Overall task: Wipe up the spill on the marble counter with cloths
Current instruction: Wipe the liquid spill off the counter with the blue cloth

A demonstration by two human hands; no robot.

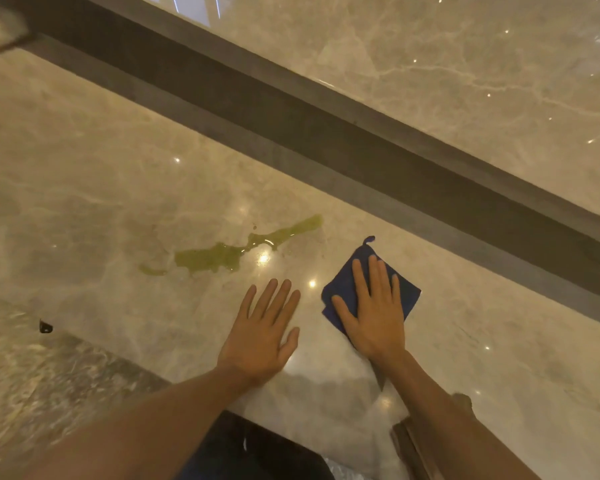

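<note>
The right hand (373, 313) presses flat-fingered on the blue cloth (407, 297), seemingly ready to sweep toward the green spill (222, 254) mid-counter (84, 174), while the empty left hand (262, 336), fingers straight, braces nearer the front edge.

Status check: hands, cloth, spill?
Left hand flat on counter. Right hand flat on blue cloth. Green spill unwiped, left of cloth. Path clear.

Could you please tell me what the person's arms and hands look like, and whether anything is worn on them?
Both forearms are bare as far as the picture shows, with no sleeves. The left hand and right hand have no gloves, and no rings, watch or bracelets show.
</note>
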